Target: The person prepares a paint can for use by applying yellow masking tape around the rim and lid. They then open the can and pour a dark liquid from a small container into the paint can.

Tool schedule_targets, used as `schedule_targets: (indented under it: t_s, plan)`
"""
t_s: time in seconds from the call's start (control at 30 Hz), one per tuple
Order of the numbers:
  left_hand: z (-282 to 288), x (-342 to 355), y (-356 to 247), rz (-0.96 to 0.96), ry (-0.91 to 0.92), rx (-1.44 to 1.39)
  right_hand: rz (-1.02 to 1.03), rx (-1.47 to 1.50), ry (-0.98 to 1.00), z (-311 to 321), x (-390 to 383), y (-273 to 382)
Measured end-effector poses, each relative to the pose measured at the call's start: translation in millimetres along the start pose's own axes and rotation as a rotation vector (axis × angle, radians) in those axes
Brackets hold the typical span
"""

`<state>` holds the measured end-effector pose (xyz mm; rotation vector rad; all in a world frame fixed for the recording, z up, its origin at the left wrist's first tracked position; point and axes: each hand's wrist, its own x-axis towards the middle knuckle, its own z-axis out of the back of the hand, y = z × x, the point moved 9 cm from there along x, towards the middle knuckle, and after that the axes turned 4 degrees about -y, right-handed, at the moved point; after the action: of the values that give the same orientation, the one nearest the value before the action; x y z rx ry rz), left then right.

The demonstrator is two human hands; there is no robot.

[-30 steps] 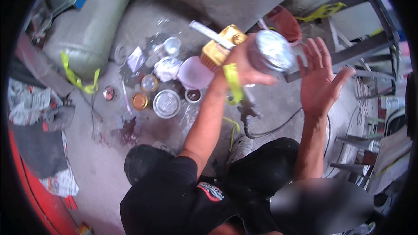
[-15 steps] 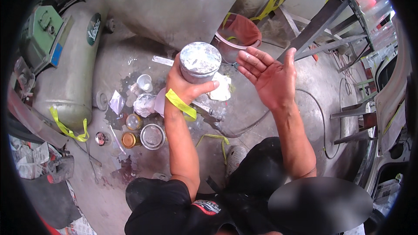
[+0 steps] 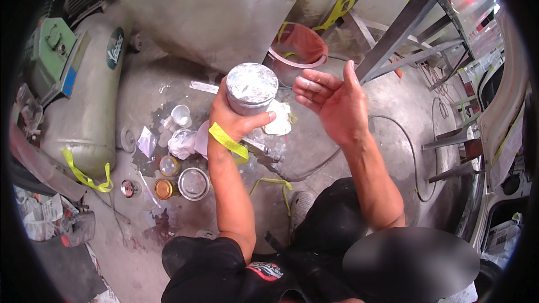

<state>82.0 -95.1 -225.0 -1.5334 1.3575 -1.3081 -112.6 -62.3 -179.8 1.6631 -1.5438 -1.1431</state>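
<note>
My left hand (image 3: 231,119) is wrapped round a round, grey-sided can (image 3: 252,85), its thumb along the near side. White and grey paint smears cover the can's flat top. A strip of yellow tape (image 3: 229,141) clings to my left wrist. To the right of the can, apart from it, my right hand (image 3: 332,105) is raised with its palm showing. It holds nothing, and its thumb stands away from the fingers. Beneath the can, a white cloth or paper (image 3: 277,120) lies on the floor, partly hidden by my left hand.
Left of my arm stand jars (image 3: 164,189), a round tin (image 3: 194,184) and a white cup (image 3: 181,115). A green air tank (image 3: 84,106) is at the left, a red bucket (image 3: 297,50) farther ahead. A dark hose (image 3: 412,148) curves across the floor near a metal frame (image 3: 401,28).
The can and my left hand have shifted slightly left and down. My right hand has also moved a little left, its fingers now bent more toward the can.
</note>
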Motion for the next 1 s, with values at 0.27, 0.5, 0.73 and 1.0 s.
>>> schedule_targets:
  t_s: [0.27, 0.5, 0.73, 1.0]
  plan:
    - [0.3, 2.7, 5.7, -0.006, 0.010, 0.040, -0.117, 0.104, -0.088, 3.5, -0.5, -7.1]
    - [1.5, 3.7, 8.0, 0.003, 0.007, 0.028, -0.157, 0.129, -0.081, 10.2, 2.4, -12.8]
    - [3.6, 4.9, 7.5, -0.031, 0.009, 0.038, -0.021, -0.112, -0.135, 12.4, 0.9, -9.6]
    - [0.6, 3.4, 6.5, -0.007, 0.014, 0.034, 0.045, -0.198, -0.054, 10.1, 4.6, -7.6]
